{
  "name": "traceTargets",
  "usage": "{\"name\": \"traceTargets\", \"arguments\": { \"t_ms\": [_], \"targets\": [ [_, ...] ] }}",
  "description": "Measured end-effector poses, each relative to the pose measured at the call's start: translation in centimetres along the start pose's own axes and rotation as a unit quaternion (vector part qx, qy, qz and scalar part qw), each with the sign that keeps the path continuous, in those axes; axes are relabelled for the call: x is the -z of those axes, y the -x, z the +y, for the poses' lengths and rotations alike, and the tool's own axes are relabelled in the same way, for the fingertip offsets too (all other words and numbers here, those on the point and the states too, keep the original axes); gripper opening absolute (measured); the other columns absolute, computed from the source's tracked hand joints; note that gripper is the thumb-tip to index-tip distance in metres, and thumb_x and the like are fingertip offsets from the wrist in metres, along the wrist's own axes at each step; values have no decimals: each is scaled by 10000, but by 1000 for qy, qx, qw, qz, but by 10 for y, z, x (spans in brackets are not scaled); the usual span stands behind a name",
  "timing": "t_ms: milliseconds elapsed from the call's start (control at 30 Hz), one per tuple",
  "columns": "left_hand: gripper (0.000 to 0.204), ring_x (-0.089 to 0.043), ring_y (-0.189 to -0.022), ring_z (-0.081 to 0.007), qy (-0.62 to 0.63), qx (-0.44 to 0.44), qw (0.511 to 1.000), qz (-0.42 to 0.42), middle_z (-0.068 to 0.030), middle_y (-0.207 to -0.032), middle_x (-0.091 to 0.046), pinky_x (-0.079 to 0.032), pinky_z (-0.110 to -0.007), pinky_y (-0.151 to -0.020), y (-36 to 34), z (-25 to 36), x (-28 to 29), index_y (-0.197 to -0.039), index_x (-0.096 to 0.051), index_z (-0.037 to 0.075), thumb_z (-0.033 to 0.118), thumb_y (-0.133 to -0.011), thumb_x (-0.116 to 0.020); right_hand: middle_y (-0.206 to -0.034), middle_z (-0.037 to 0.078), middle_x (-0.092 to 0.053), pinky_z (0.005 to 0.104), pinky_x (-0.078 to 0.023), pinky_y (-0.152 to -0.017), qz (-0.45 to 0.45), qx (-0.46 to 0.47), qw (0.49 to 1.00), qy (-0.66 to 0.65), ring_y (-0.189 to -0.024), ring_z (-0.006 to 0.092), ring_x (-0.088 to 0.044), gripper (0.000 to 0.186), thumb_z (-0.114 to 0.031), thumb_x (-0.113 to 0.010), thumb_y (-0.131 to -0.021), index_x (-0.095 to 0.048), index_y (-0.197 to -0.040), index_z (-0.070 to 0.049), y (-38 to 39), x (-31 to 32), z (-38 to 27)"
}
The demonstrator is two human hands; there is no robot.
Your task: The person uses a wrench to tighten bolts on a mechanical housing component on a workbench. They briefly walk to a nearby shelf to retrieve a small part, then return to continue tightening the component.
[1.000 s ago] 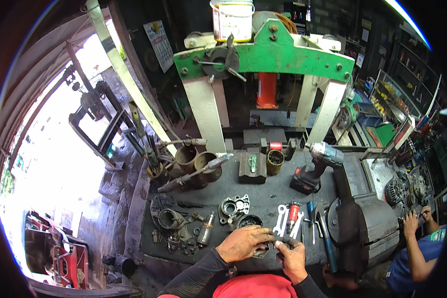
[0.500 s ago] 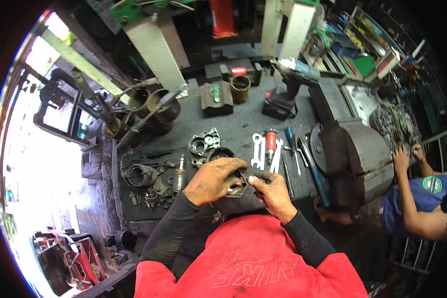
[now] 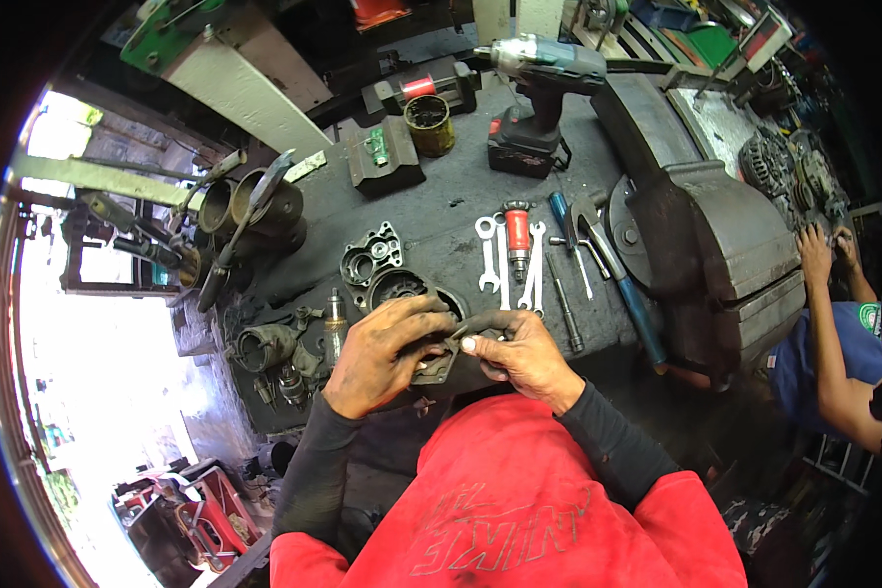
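Both my hands meet over the near edge of a dark, greasy workbench (image 3: 441, 211). My left hand (image 3: 387, 351) grips a dark round metal housing (image 3: 439, 365), fingers curled over its top. My right hand (image 3: 521, 355) pinches the same housing's right rim, thumb and fingertips closed on a thin dark strip along it. Just beyond my hands lie a grey cast end cover (image 3: 370, 258) and a round black housing (image 3: 402, 288). A small shaft with a copper end (image 3: 336, 316) stands to the left of my left hand.
Spanners (image 3: 510, 260), a red-handled screwdriver (image 3: 517, 233), a blue-handled screwdriver (image 3: 564, 227) and a hammer (image 3: 617, 274) lie to the right. A cordless impact driver (image 3: 539, 93) stands at the back. A big bench vise (image 3: 710, 245) sits right; another person's hands (image 3: 821, 250) work beyond it. Greasy parts (image 3: 265, 348) lie left.
My head has tilted further down, so the bench has slid up in view and the press frame has left the top. Both hands stay on the housing near the bench edge.
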State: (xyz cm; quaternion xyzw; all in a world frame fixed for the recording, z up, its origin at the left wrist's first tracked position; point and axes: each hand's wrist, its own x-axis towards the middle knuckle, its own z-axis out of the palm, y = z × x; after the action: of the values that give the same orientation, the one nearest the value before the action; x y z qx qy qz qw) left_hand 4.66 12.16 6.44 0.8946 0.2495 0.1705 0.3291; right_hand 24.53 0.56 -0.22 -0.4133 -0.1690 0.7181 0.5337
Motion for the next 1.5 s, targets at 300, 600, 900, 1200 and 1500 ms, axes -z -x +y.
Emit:
{"name": "traceTargets", "arguments": {
  "t_ms": [300,600,900,1200,1500],
  "targets": [
    [356,-725,-1152,-336,-9,63,998,-24,-157,-1247,-741,-566,-402,-973,-6,17,3,-1115,-768,51,-28,-770,-808,-735,-86,-566,213,-294,-472,-36,-24,999,20,-567,-7,-401,170,-102,-780,-974,-752,-1126,-31,-8,8,1],
    [428,-705,-1218,-310,43,126,990,-46,-154,-1282,-740,-527,-391,-1060,-11,26,8,-1217,-743,36,25,-797,-825,-747,-42,-540,243,-384,-520,96,44,973,204,-568,58,-446,221,-211,-684,-1049,-701,-1137,-9,18,58,9],
    [352,-662,-1129,-203,86,16,980,181,-118,-1254,-715,-507,-346,-1028,-11,57,10,-1311,-678,-18,14,-964,-731,-1303,233,-701,474,-515,-1078,87,212,886,-402,-1194,373,-691,533,-318,-536,-1042,-603,-1383,86,144,71,92],
    [154,-714,-877,-206,181,-251,876,-371,-102,-1021,-787,-559,-300,-832,84,200,-160,-1126,-783,24,110,-1004,-744,-1298,170,-696,418,-576,-1031,415,417,757,-286,-1202,266,-685,387,-124,-494,-1090,-573,-1434,36,285,-24,239],
    [253,-714,-906,-421,111,-538,630,-550,-216,-966,-739,-574,-451,-789,288,343,-322,-1079,-766,35,117,-844,-810,-1008,58,-706,368,-564,-842,521,527,471,-479,-915,170,-657,142,-44,-603,-1017,-715,-1097,-8,447,-88,415]
  ]
}}
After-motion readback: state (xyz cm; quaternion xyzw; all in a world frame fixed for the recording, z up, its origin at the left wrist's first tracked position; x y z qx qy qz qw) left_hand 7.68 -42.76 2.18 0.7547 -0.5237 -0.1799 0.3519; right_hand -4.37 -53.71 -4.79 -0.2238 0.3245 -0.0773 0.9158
